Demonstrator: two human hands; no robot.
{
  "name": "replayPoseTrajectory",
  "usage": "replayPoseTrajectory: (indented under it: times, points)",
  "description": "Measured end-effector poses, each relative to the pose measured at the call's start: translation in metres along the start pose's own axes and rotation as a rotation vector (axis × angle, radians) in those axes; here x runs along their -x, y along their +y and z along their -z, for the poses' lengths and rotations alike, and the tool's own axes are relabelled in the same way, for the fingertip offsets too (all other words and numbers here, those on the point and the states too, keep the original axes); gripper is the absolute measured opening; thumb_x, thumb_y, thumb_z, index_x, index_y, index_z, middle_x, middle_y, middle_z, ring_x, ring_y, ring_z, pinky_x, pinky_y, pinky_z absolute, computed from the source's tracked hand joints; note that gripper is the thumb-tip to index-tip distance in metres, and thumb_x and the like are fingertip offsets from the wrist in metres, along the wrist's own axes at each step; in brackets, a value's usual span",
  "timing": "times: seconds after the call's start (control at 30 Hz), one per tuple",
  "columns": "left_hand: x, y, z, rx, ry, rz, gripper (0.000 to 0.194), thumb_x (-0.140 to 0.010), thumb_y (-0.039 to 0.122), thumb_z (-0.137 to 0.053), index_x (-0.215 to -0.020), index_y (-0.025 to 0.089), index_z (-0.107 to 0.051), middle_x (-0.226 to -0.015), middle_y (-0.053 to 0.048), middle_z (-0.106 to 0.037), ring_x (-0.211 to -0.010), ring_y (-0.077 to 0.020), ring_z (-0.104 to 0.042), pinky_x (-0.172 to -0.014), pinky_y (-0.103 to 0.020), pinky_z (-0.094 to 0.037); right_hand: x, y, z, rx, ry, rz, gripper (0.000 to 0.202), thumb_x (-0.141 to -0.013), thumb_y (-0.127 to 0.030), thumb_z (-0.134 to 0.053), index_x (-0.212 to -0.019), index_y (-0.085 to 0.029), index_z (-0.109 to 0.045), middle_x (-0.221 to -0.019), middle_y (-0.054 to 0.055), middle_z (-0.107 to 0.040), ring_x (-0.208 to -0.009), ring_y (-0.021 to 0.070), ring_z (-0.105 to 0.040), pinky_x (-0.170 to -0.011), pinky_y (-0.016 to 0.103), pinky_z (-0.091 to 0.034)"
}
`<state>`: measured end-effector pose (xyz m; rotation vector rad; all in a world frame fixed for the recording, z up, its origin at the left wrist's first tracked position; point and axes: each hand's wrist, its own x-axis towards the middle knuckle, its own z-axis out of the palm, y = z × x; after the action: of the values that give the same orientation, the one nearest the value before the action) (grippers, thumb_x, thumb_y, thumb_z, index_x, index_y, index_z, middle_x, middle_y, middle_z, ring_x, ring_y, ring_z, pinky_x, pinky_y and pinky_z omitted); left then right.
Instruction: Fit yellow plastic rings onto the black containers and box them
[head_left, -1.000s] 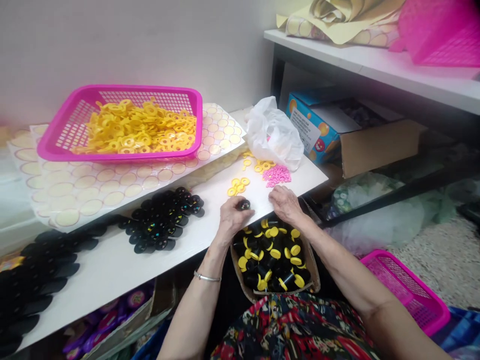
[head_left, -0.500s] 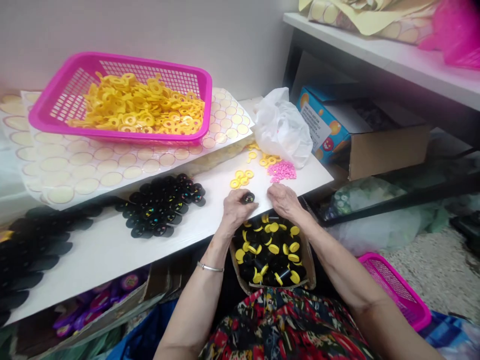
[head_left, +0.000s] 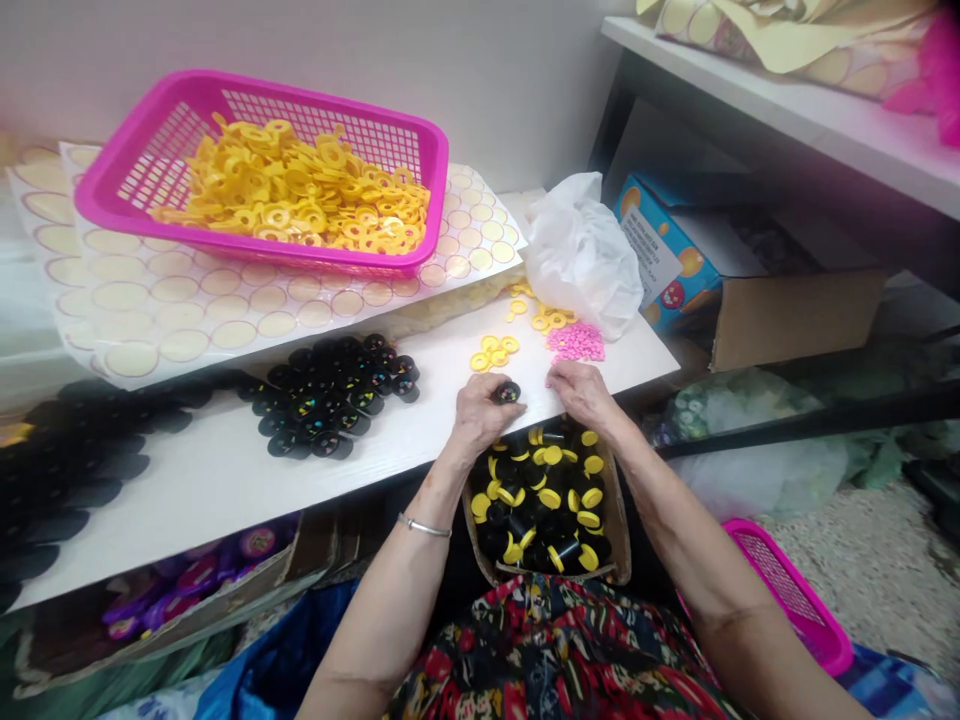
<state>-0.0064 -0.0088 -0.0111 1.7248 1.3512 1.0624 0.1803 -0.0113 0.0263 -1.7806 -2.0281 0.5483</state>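
My left hand (head_left: pixel 480 412) is closed around a small black cup (head_left: pixel 508 393), held upright at the table's front edge with its open top facing me. Bright specks show inside it. Beside it, my right hand (head_left: pixel 585 394) has its fingertips pinched together just in front of a pile of small pink pieces (head_left: pixel 576 342). What those fingertips hold, if anything, is too small to make out. Several yellow rings (head_left: pixel 493 352) lie behind my left hand. Below both hands, a cardboard box (head_left: pixel 621 540) holds black cylinders with yellow caps (head_left: pixel 551 498).
Many filled black cups (head_left: pixel 330 395) stand in a group to the left on the white table (head_left: pixel 225 500). A pink basket (head_left: pixel 262 250) of yellow ringed pieces rests on sticker sheets (head_left: pixel 180 300). A white plastic bag (head_left: pixel 585 250) and a blue carton (head_left: pixel 652 245) are at the right.
The view has shifted a little, so the table's things appear further right. My left hand still has the black cup, and my right hand stays pinched near the pink pile.
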Motion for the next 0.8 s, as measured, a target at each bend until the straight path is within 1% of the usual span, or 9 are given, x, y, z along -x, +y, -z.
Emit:
replayPoseTrajectory:
  times: [0.07, 0.17, 0.23, 0.33, 0.4, 0.47, 0.6, 0.7, 0.8]
  points:
    - [0.0, 0.0, 0.0, -0.006, 0.0, 0.009, 0.029, -0.052, 0.025, -0.078, -0.079, 0.021, -0.067, -0.079, 0.0, -0.062, -0.08, -0.0169, -0.056, -0.076, -0.03, -0.046, 0.002, 0.002, -0.003, 0.046, 0.013, 0.043, 0.016, -0.079, -0.02, -0.048, -0.075, -0.017, -0.063, -0.078, 0.004, -0.06, -0.073, 0.0155, -0.053, -0.066, 0.025, -0.036]
    - [-0.001, 0.0, 0.0, -0.021, -0.003, 0.007, 0.029, -0.052, 0.026, -0.078, -0.078, 0.022, -0.067, -0.077, 0.0, -0.061, -0.079, -0.0171, -0.056, -0.075, -0.03, -0.045, 0.005, -0.004, -0.007, 0.125, 0.053, 0.033, 0.017, -0.08, -0.017, -0.046, -0.074, -0.018, -0.062, -0.079, 0.005, -0.057, -0.072, 0.0162, -0.051, -0.063, 0.026, -0.035]
    - [-0.001, 0.001, -0.001, -0.028, -0.001, -0.006, 0.029, -0.051, 0.027, -0.078, -0.078, 0.022, -0.067, -0.076, 0.0, -0.061, -0.079, -0.0173, -0.055, -0.074, -0.029, -0.045, 0.007, -0.012, -0.009, 0.081, 0.111, 0.055, 0.018, -0.082, -0.017, -0.044, -0.076, -0.018, -0.06, -0.078, 0.004, -0.056, -0.072, 0.0161, -0.051, -0.064, 0.026, -0.036]
    - [0.0, 0.001, -0.001, -0.04, 0.004, -0.037, 0.023, -0.055, 0.03, -0.076, -0.074, 0.022, -0.067, -0.071, 0.001, -0.061, -0.076, -0.0167, -0.054, -0.071, -0.028, -0.044, 0.007, -0.028, -0.01, -0.059, 0.159, 0.178, 0.017, -0.084, -0.019, -0.044, -0.079, -0.018, -0.06, -0.076, 0.003, -0.054, -0.074, 0.0153, -0.051, -0.067, 0.025, -0.038]
    - [0.001, 0.002, -0.001, -0.048, 0.0, -0.069, 0.017, -0.059, 0.031, -0.073, -0.072, 0.022, -0.066, -0.069, 0.001, -0.061, -0.075, -0.0163, -0.053, -0.071, -0.028, -0.043, 0.006, -0.038, -0.011, -0.095, 0.146, 0.259, 0.017, -0.085, -0.019, -0.045, -0.078, -0.018, -0.06, -0.077, 0.003, -0.053, -0.077, 0.0154, -0.051, -0.069, 0.025, -0.038]
    - [0.001, 0.001, -0.002, -0.052, -0.002, -0.097, 0.012, -0.062, 0.029, -0.07, -0.071, 0.022, -0.067, -0.069, 0.001, -0.062, -0.075, -0.0162, -0.053, -0.073, -0.028, -0.043, 0.005, -0.044, -0.012, -0.062, 0.114, 0.304, 0.016, -0.084, -0.018, -0.046, -0.078, -0.019, -0.061, -0.077, 0.003, -0.054, -0.08, 0.0162, -0.051, -0.07, 0.025, -0.038]
    - [0.002, 0.0, -0.002, -0.06, -0.007, -0.103, 0.012, -0.062, 0.024, -0.067, -0.074, 0.022, -0.068, -0.071, 0.001, -0.064, -0.077, -0.0163, -0.054, -0.076, -0.028, -0.043, 0.001, -0.05, -0.012, 0.091, 0.047, 0.307, 0.018, -0.084, -0.017, -0.047, -0.079, -0.018, -0.064, -0.077, 0.004, -0.054, -0.081, 0.0178, -0.048, -0.07, 0.027, -0.036]
    - [0.001, 0.0, -0.001, -0.07, -0.027, -0.091, 0.015, -0.062, 0.023, -0.066, -0.077, 0.023, -0.068, -0.073, 0.001, -0.066, -0.078, -0.0166, -0.054, -0.077, -0.029, -0.043, 0.001, -0.054, -0.009, 0.193, -0.002, 0.31, 0.021, -0.085, -0.018, -0.045, -0.081, -0.019, -0.066, -0.077, 0.005, -0.054, -0.08, 0.0188, -0.047, -0.069, 0.029, -0.035]
    - [0.002, 0.001, -0.001, -0.066, -0.021, -0.106, 0.017, -0.062, 0.021, -0.065, -0.079, 0.023, -0.068, -0.075, 0.001, -0.066, -0.077, -0.0162, -0.054, -0.077, -0.029, -0.042, 0.0, -0.062, -0.005, 0.288, -0.055, 0.314, 0.023, -0.085, -0.016, -0.043, -0.085, -0.018, -0.066, -0.079, 0.007, -0.055, -0.079, 0.0193, -0.046, -0.067, 0.029, -0.034]
